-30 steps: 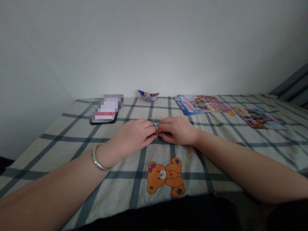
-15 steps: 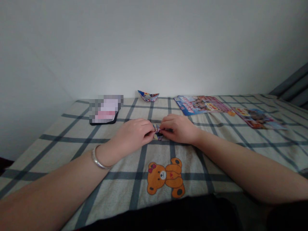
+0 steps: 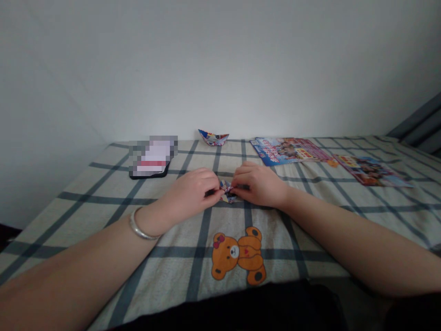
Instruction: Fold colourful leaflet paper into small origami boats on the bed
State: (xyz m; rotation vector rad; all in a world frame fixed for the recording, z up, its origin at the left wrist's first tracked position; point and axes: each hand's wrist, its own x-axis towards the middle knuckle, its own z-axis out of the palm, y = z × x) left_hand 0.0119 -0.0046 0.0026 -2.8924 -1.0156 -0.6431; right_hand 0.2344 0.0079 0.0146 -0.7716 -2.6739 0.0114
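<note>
The left hand [image 3: 193, 191] and the right hand [image 3: 260, 184] met at the middle of the bed [image 3: 103, 193], knuckles up and fingers curled inward. Both hands were closed on the paper [image 3: 227, 192], a small, colour-printed, folded piece. The left hand pinched its left end between thumb and fingertips. The right hand pinched its right end in the same manner. The paper sat between the two sets of fingertips, low over the sheet; contact with the sheet could not be determined. Most of the paper was hidden by the fingers, so its exact fold could not be read.

A bangle [image 3: 139, 227] circled the left wrist. Both forearms lay across the near part of the bed, one to each side of a bear print [image 3: 239, 255] on the checked sheet, just nearer than the hands.

A boat [image 3: 213, 137] of folded printed paper stood upright at the far edge of the bed, next to the wall. A phone [image 3: 149, 158] lay flat to the far left of the hands, well apart from them. A leaflet [image 3: 287, 150] lay flat to the far right, and a second leaflet [image 3: 372, 170] lay further right again
</note>
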